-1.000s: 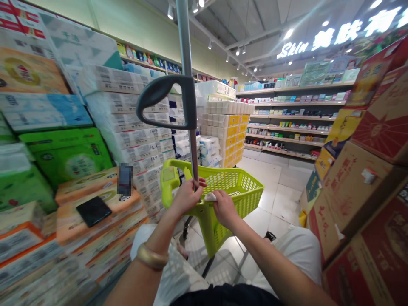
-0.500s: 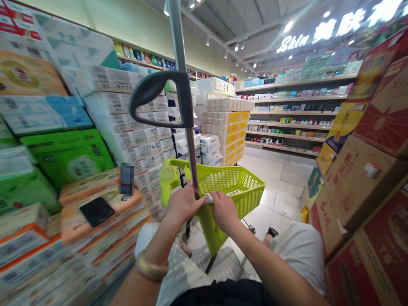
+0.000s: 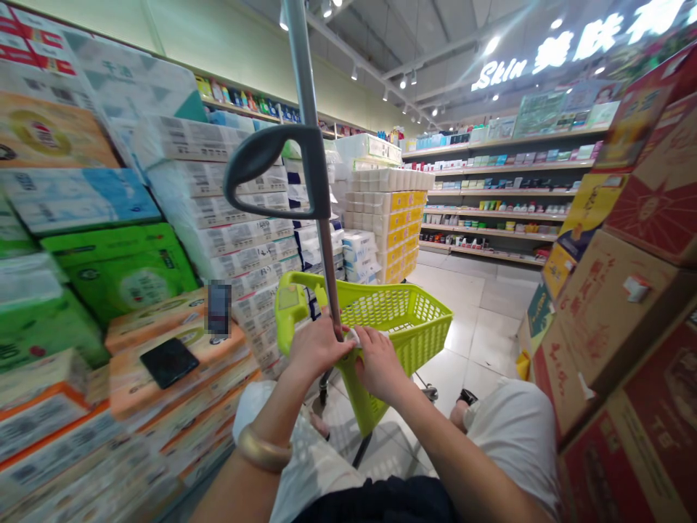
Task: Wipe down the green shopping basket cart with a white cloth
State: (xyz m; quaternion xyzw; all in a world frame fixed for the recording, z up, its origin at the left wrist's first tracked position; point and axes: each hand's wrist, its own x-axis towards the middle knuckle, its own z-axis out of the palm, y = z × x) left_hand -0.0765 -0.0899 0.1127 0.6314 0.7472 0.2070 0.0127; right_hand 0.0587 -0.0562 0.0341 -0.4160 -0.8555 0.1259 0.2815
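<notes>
A lime-green plastic shopping cart [image 3: 425, 309] with perforated sides stands before my knees. At its near corner a metal pole [image 3: 310, 80] rises, carrying a dark grey loop handle [image 3: 272, 174]. My left hand [image 3: 319, 345] is closed around the foot of the pole at the basket's rim, its thumb pointing right. Beside it, my right hand [image 3: 378, 363] presses a small crumpled white wipe [image 3: 355, 336] against the rim, fingers bent over it. Most of the wipe is hidden under those fingers, and the left thumb lies near it.
Stacked tissue packs [image 3: 239, 218] rise on the left. A dark flat tablet-like object [image 3: 168, 362] and a blurred upright phone-like object [image 3: 218, 308] rest on orange packs [image 3: 131, 370]. Cardboard cartons [image 3: 615, 312] stand at right; shelves of goods [image 3: 495, 196] line the back.
My right hand has slid slightly left along the rim, its fingers now further over the white wipe. My left hand keeps its place on the pole.
</notes>
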